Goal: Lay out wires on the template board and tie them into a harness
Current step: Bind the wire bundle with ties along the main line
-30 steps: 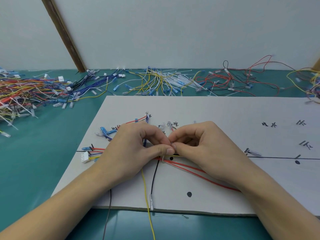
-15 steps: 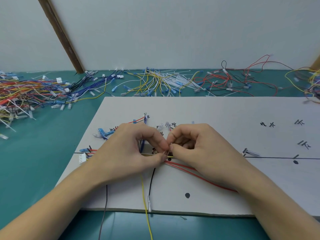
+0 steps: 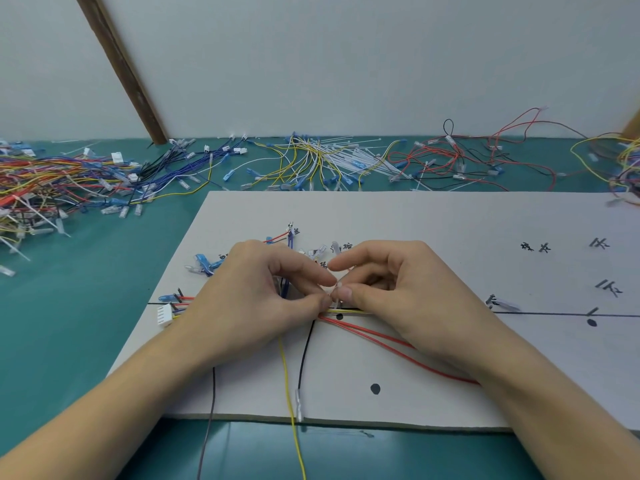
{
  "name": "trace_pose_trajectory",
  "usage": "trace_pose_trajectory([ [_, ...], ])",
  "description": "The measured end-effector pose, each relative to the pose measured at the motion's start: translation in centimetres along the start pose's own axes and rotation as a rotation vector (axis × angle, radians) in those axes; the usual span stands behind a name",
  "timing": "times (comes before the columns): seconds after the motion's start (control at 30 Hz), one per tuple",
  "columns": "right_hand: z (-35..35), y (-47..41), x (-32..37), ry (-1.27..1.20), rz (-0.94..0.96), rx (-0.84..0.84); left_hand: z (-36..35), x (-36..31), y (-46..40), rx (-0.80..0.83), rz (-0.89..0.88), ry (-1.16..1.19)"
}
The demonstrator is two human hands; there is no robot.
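A white template board with black lines, dots and marks lies on the teal table. A bundle of wires runs along its black line, ending at a white connector on the left. Red wires, a yellow wire and a black wire branch off toward the near edge. My left hand and my right hand meet over the bundle, both pinching a small white cable tie between thumb and forefinger. The tie's loop is hidden by my fingers.
Loose wire piles lie along the back of the table: multicoloured wires at far left, blue wires, yellow wires with white cable ties, red and black wires. A brown wooden post leans against the wall.
Both hands have lifted slightly and their fingers have spread apart. The white tie now shows between the fingertips, and the right forefinger has straightened.
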State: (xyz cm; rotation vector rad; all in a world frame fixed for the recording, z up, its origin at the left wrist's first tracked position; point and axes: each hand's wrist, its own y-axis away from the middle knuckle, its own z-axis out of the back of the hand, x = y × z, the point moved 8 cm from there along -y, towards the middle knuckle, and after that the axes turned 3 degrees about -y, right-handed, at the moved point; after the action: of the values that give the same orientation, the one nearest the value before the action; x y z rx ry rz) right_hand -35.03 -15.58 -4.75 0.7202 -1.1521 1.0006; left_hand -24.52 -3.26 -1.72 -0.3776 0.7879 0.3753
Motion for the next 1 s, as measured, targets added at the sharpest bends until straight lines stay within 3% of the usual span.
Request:
trace_pose_trajectory([
  [1.0,0.04,0.06,0.27,0.031,0.033,-0.04,0.07,0.13,-0.06,-0.036,-0.004,0.018],
])
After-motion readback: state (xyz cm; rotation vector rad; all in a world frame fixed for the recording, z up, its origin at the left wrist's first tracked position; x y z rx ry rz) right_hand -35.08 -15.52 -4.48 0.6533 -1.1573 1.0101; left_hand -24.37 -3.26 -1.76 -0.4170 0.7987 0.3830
